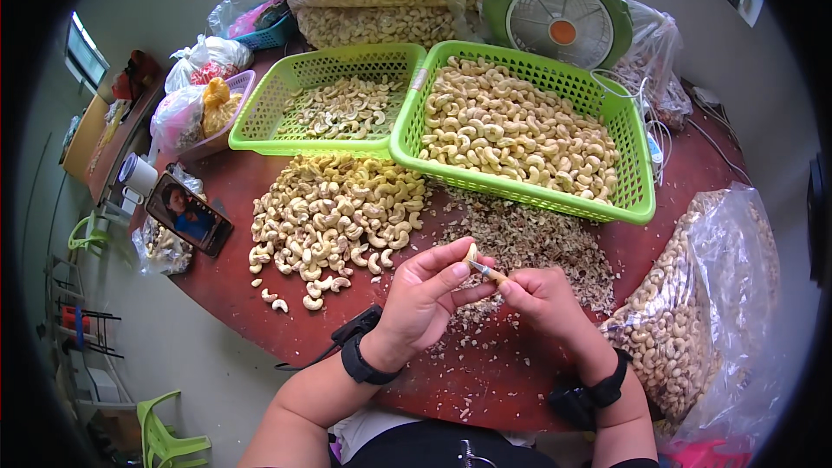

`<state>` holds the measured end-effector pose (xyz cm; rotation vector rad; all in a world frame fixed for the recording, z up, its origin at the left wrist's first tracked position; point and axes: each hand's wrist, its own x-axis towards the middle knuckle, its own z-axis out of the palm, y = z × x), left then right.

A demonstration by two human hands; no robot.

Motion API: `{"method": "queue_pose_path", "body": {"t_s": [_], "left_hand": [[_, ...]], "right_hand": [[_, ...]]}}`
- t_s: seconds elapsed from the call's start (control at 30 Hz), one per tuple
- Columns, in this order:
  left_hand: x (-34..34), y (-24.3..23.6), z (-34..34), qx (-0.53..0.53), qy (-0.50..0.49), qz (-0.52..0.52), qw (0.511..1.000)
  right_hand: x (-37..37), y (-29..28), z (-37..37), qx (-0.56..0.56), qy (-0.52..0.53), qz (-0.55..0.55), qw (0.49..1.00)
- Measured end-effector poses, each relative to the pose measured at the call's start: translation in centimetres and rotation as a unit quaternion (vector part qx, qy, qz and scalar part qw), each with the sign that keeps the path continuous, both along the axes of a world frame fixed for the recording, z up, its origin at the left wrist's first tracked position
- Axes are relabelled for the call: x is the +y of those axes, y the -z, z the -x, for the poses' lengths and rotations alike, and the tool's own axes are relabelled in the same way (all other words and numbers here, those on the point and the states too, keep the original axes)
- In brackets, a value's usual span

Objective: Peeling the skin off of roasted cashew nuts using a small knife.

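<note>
My left hand (431, 299) pinches a single cashew (471, 253) between thumb and fingers above the table. My right hand (539, 303) grips a small knife (484, 270) with a pale handle, its blade at the lower part of the cashew. Behind my left hand lies a heap of cashews (329, 217); scraps of skin (555, 256) are spread under and behind both hands. Two green baskets stand beyond: the left one (256, 121) holds a thin layer of pieces, the right one (637, 182) many whole cashews.
The red table (251, 312) bears a phone (188, 214), a mug (139, 173), bagged goods (195, 113), stacked sacks (381, 22), a green fan (557, 17) with cords and, at the right, a large bag of cashews (676, 312). Green chairs (169, 442) stand on the floor at the left.
</note>
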<state>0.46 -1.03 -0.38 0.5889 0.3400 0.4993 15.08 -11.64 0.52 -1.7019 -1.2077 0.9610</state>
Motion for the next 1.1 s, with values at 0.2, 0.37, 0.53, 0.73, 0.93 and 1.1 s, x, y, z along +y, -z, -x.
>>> {"method": "queue_pose_path", "body": {"t_s": [0.2, 0.37, 0.53, 0.73, 0.93, 1.1], "left_hand": [[-0.3, 0.1, 0.1, 0.011, -0.015, -0.001, 1.0], [-0.8, 0.1, 0.0, -0.007, -0.028, 0.015, 0.999], [-0.8, -0.4, 0.2, 0.037, -0.022, -0.002, 0.999], [0.4, -7.1, 2.0, -0.084, -0.287, -0.677, 0.673], [7.5, -10.6, -1.4, 0.18, -0.229, -0.689, 0.664], [7.6, -3.9, 3.3, 0.435, 0.015, -0.733, 0.523]], "right_hand": [[0.0, -0.3, -0.2, 0.001, 0.006, 0.025, 1.0], [-0.2, 0.1, -0.4, 0.022, 0.035, 0.012, 0.999], [-0.2, 0.8, -1.5, 0.037, 0.083, 0.017, 0.996], [-0.2, 0.5, -2.0, 0.002, 0.108, -0.018, 0.994], [-0.4, 0.0, -1.7, 0.008, 0.136, -0.027, 0.99], [0.2, 0.4, -1.6, -0.055, 0.094, -0.032, 0.994]]}}
